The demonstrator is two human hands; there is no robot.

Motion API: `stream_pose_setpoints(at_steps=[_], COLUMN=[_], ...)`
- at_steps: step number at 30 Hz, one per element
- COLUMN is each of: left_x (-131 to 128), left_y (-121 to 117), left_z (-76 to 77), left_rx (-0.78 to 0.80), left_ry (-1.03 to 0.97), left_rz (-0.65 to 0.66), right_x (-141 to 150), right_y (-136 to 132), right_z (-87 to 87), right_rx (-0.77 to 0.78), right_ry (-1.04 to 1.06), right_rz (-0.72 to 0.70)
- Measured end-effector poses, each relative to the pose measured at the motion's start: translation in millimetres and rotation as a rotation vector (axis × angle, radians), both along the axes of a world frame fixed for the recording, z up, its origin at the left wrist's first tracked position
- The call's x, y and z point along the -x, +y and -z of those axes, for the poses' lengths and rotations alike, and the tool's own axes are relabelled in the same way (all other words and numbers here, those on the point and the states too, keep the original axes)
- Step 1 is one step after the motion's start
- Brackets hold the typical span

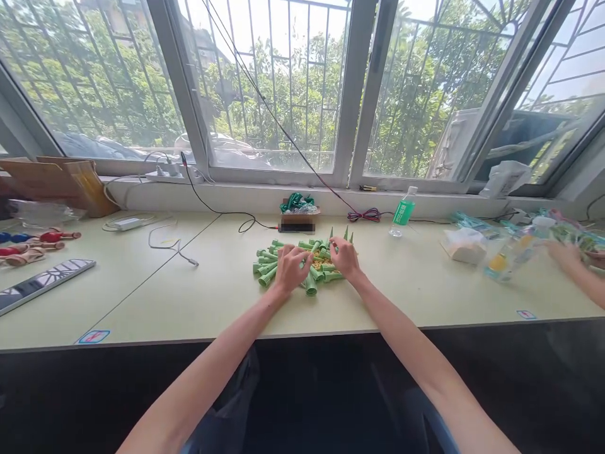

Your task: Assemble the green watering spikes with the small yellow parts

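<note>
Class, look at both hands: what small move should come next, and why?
Probably bring the right hand slightly toward the left hand. The left hand holds a tilted green tube above the pile, and a gap separates the hands; what the right fingers pinch is too small to tell.

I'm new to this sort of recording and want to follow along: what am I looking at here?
There is no machine here: a person works with two bare hands. The single picture comes from a camera worn on their head, looking forward and down. On the pale table lie many green tubes. The left hand seems to hold one; whether the right hand grips anything is too small to tell. Farther back stands a bottle, and at the right edge another person's hand shows.
</note>
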State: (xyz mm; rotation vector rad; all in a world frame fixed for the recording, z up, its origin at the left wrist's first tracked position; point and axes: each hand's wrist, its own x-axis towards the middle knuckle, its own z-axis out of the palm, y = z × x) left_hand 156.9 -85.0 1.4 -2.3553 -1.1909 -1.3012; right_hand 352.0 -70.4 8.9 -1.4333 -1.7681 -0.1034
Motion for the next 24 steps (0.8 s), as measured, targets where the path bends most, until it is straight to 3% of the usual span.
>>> stream_pose_setpoints(at_steps=[6, 16, 24], left_x=[-2.4, -2.2, -4.1], left_y=[0.3, -6.5, -6.8], left_z=[1.8, -3.9, -3.1], left_rx=[0.107, 0.208, 0.201], left_ry=[0.152, 0.147, 0.189], left_rz=[0.013, 0.026, -0.035], right_x=[0.8, 3.1, 5.3], right_y=[3.0, 1.3, -0.8], right_z=[7.2, 4.1, 3.7], right_rx=[0.013, 0.095, 0.132], right_ry=[0.092, 0.277, 0.280], right_rz=[-0.038, -0.128, -0.160])
